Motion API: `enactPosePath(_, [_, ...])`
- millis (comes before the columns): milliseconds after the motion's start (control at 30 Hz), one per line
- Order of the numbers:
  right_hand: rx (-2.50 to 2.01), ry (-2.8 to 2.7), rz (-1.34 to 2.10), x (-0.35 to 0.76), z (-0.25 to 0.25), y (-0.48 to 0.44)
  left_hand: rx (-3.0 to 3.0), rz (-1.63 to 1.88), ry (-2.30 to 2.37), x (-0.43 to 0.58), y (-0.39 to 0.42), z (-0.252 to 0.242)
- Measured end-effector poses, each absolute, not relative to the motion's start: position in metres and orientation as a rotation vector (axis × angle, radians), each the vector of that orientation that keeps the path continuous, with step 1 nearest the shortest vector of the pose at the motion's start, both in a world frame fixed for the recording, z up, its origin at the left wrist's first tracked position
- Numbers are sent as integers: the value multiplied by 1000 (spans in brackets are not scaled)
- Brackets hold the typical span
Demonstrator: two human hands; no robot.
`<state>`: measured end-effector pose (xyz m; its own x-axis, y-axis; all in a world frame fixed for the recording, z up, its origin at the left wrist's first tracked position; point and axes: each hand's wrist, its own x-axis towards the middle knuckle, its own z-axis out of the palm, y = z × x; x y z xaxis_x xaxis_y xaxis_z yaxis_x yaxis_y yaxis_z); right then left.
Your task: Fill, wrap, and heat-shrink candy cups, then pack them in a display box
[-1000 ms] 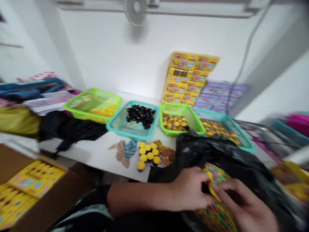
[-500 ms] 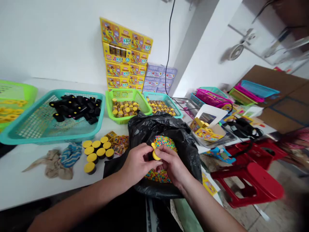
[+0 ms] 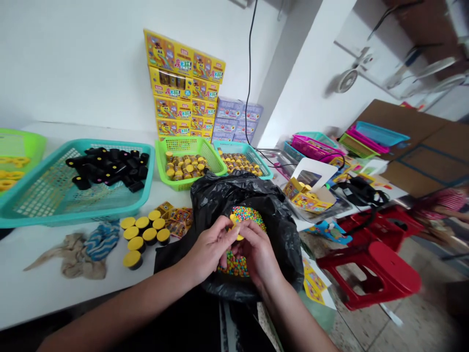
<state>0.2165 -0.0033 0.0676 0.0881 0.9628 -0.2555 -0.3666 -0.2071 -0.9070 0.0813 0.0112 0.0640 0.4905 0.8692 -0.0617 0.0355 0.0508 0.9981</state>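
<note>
Candy beads (image 3: 244, 213) fill a black bag (image 3: 216, 195) — left hand (image 3: 208, 249) and right hand (image 3: 256, 256) pinch one yellow cap (image 3: 236, 236) in a narrow grip; nine yellow-capped jars (image 3: 149, 235) stand left.

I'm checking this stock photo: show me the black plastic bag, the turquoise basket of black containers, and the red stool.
Black plastic bag (image 3: 282, 230): head view, on its right-hand fold.
Turquoise basket (image 3: 91, 219): head view, on its front rim.
Red stool (image 3: 394, 264): head view, on its seat.
</note>
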Motion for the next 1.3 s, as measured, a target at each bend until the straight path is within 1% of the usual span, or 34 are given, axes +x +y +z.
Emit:
enactPosePath(100, [-1159,-712,1453,213,68,-5,1263,788,847,83,9,67])
enactPosePath(200, [-1135,-679,1396,210,66,-5,1161,838,818,84,6,67])
enactPosePath(400, [-1080,-584,1364,202,60,-6,1113,904,787,85,5,60])
enactPosePath(533, [-1036,-728,1458,207,62,-10,1103,832,842,80,8,66])
enactPosePath(667, [-1012,-887,1509,217,67,-12,1087,810,799,74,12,71])
enactPosePath(833, [-953,-1121,1382,224,65,-12,959,805,727,72,9,73])
enactPosePath(1033, [-922,-1193,1191,223,62,-16,947,781,637,69,6,73])
enactPosePath(1200, [-994,-1408,883,220,65,-20,943,806,629,69,4,65])
enactPosePath(1300, [-1007,-1467,784,219,60,-23,934,835,642,71,1,64])
